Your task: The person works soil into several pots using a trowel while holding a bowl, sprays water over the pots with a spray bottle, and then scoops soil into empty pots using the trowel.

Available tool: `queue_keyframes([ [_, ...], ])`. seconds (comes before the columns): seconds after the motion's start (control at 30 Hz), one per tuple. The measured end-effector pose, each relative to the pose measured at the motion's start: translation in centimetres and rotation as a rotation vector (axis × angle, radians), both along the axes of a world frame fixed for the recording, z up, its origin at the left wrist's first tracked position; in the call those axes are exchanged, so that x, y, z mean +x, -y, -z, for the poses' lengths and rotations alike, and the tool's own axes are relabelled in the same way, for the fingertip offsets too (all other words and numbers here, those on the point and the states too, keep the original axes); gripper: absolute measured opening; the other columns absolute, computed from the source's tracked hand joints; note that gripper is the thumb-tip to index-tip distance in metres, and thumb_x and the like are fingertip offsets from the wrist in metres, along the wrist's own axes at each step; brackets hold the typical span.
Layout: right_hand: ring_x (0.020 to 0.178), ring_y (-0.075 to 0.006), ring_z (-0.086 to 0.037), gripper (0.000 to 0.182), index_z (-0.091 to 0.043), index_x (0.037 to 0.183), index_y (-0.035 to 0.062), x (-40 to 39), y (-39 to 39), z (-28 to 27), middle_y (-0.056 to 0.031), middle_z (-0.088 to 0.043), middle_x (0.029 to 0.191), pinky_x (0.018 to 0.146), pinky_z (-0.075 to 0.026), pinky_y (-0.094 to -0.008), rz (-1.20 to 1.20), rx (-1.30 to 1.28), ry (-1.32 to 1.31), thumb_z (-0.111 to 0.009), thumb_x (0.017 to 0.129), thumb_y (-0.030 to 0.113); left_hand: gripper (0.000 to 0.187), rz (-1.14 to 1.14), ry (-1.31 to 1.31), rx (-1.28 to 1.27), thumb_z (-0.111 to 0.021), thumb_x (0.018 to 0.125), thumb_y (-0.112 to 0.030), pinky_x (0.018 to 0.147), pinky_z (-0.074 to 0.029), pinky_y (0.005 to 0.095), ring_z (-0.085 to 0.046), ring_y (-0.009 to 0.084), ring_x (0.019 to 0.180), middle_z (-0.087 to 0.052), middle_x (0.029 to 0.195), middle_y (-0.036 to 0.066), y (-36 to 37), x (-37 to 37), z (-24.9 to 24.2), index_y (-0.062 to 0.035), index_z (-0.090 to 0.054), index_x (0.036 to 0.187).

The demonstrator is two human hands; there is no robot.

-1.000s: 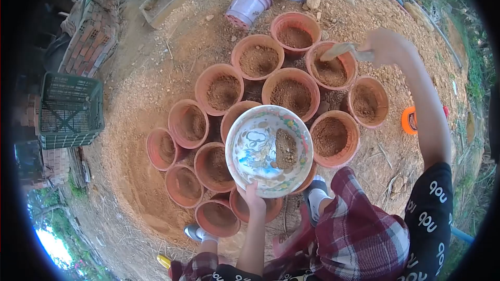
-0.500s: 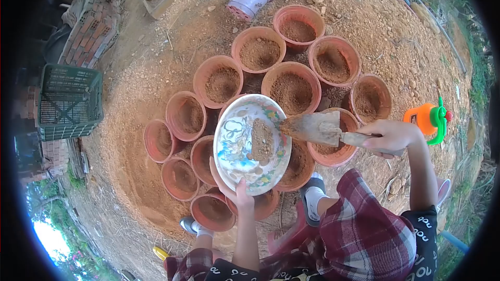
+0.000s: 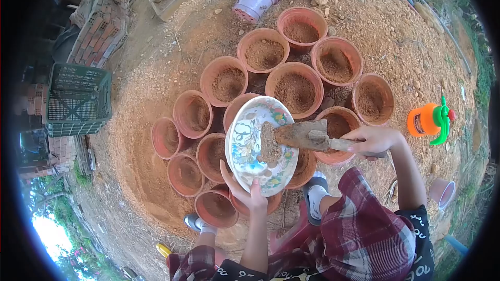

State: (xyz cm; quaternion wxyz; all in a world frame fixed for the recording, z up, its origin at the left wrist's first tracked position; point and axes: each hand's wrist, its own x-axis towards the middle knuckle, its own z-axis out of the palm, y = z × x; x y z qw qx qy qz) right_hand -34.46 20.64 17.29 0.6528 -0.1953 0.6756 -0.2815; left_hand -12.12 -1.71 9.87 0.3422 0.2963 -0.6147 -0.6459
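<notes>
The right hand (image 3: 371, 140), just right of centre, is closed around the handle of a rusty flat-bladed metal trowel (image 3: 302, 135), whose blade reaches left over the rim of a white patterned ceramic bowl (image 3: 245, 148) and rests against the small heap of brown soil (image 3: 269, 144) inside it. The left hand (image 3: 249, 191), lower centre, grips that bowl by its near edge, thumb on the rim, and the bowl is tipped steeply toward the camera.

Beneath and around both hands stands a cluster of round terracotta-coloured plastic pots (image 3: 296, 88), each partly filled with soil, on bare sandy ground. An orange jug with a green handle (image 3: 429, 119) sits at the right edge; a dark green plastic crate (image 3: 78, 99) sits at the left.

The risk lies in that tilt — held by one edge only, the bowl could slip under the trowel's push, or soil could spill past the rim onto the ground between pots rather than into one.
</notes>
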Motion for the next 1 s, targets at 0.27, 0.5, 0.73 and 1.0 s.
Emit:
queue_keyframes([
  [0.27,0.049,-0.0088,-0.048,0.054,-0.044,0.128,0.0024,0.5,-1.4,3.8,-0.0019,-0.047,0.060,0.042,-0.040,-0.0228,0.111,-0.109,0.147,-0.055,0.086,0.035,0.083,-0.042,-0.031,0.113,-0.051,0.064,-0.007,0.106,-0.022,0.0399,-0.030,0.0318,0.127,-0.028,0.136,0.022,0.7,1.5,2.3,0.0033,-0.015,0.138],
  [0.5,0.046,-0.0082,-0.043,0.059,-0.042,0.129,-0.0004,1.4,-2.7,5.7,-0.0020,-0.045,0.059,0.039,-0.034,-0.0215,0.275,-0.180,0.349,-0.060,0.084,0.033,0.074,-0.104,0.004,0.196,-0.049,0.071,-0.013,0.102,-0.028,0.0387,-0.035,0.0296,0.122,-0.031,0.134,0.020,0.3,2.3,3.5,0.0041,-0.018,0.136],
  [0.73,0.045,-0.0092,-0.044,0.056,-0.044,0.124,-0.0026,0.7,-4.0,5.1,-0.0033,-0.046,0.060,0.035,-0.032,-0.0209,0.503,-0.338,0.481,-0.063,0.082,0.029,0.056,-0.194,0.039,0.602,-0.046,0.076,-0.025,0.090,-0.038,0.0355,-0.048,0.0248,0.105,-0.046,0.117,0.016,1.3,4.2,7.7,0.0042,-0.036,0.123],
  [1.0,0.042,-0.0114,-0.046,0.051,-0.045,0.123,0.0001,-5.5,-3.8,2.4,-0.0046,-0.049,0.060,0.032,-0.033,-0.0206,0.842,-0.439,0.012,-0.060,0.082,0.027,0.060,-0.169,-0.007,0.724,-0.048,0.075,-0.022,0.092,-0.038,0.0380,-0.046,0.0269,0.109,-0.043,0.120,0.016,-0.1,2.1,2.3,0.0032,-0.031,0.127],
])
